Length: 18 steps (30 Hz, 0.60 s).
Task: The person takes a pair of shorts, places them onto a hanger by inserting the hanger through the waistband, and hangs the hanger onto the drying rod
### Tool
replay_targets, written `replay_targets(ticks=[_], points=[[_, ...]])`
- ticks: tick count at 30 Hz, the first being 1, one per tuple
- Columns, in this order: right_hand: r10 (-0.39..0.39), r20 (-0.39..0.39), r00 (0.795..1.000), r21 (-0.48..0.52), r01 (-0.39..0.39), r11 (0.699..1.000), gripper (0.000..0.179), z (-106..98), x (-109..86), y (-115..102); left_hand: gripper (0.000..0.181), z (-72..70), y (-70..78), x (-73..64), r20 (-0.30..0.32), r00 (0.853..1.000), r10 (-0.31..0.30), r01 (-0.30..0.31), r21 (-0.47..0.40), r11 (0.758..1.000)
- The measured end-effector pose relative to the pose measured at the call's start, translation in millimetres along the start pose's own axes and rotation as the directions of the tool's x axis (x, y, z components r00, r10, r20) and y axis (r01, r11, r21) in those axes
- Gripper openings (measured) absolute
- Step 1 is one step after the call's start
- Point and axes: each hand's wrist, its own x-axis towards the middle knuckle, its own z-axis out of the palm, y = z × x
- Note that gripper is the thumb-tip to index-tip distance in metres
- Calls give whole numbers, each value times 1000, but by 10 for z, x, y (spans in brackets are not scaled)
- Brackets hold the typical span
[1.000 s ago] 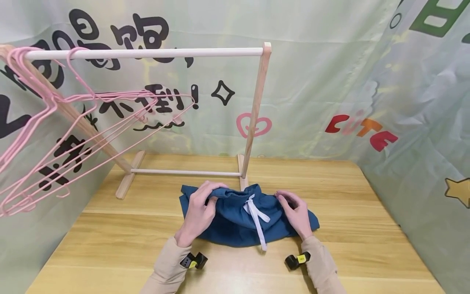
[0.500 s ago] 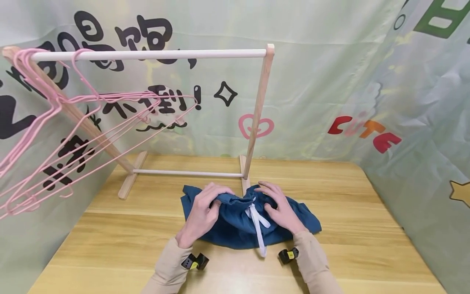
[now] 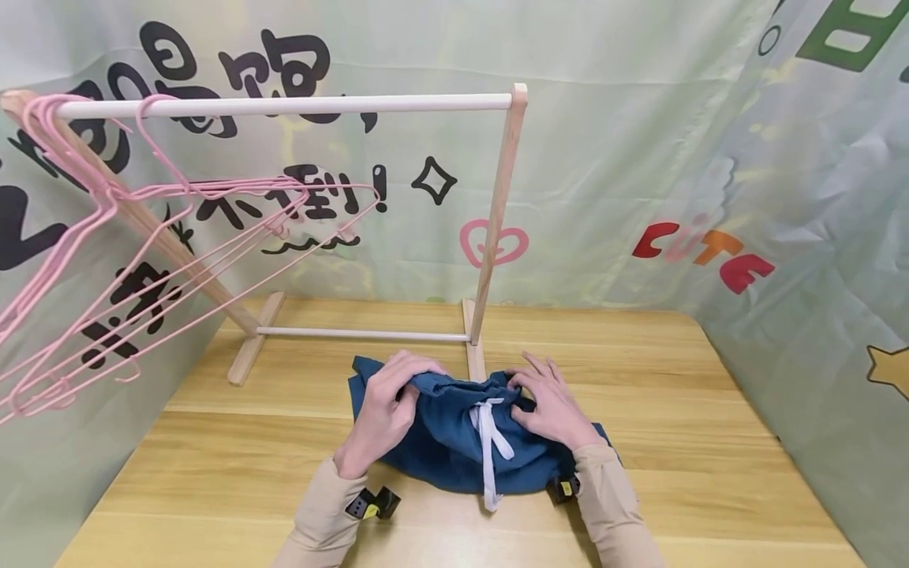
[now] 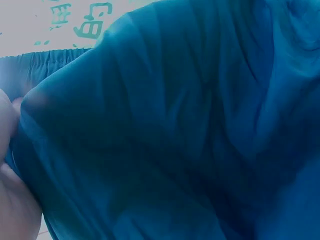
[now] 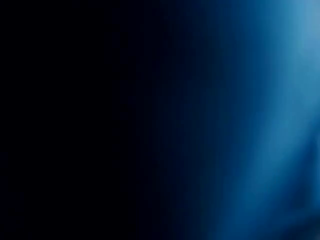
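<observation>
Dark blue drawstring shorts (image 3: 454, 442) lie bunched on the table, their gathered waistband toward the far side. A white drawstring (image 3: 488, 442) is tied at the front, and its ends hang down over the cloth. My left hand (image 3: 383, 410) grips the waistband on the left, thumb on the near side and fingers over the far edge. On the right of the bow, my right hand (image 3: 557, 406) pinches the waistband between thumb and index finger, its other fingers raised. Blue cloth (image 4: 150, 115) fills most of the left wrist view; the right wrist view is dark and blurred by close cloth (image 5: 280, 140).
Behind the shorts stands a wooden rack with a white top rail (image 3: 319, 104) and a foot (image 3: 474, 359) reaching close to the waistband. Several pink hangers (image 3: 106, 189) hang at its left end. Printed curtains (image 3: 589, 173) surround the wooden table (image 3: 710, 442).
My right hand has moved left from the right part of the waistband and now pinches it nearer the bow. The cloth and drawstring have shifted slightly toward me; my left hand keeps its grip.
</observation>
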Motion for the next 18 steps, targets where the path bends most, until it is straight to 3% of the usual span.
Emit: replay_targets(ticks=[7, 12, 15, 18], points=[[53, -19, 998, -67, -54, 996, 19, -11, 6, 16, 47, -17, -11, 3, -36, 999, -15, 16, 27, 1000], [128, -82, 988, -18, -130, 991, 25, -25, -4, 81, 48, -30, -20, 2, -48, 999, -7, 9, 39, 999], [186, -197, 963, 96, -170, 981, 25, -61, -12, 119, 49, -42, -39, -5, -66, 998, -16, 19, 40, 999], [224, -328, 918, 219, -157, 963, 25, -119, -27, 153, 48, -59, -56, -7, -89, 995, -38, 41, 39, 998]])
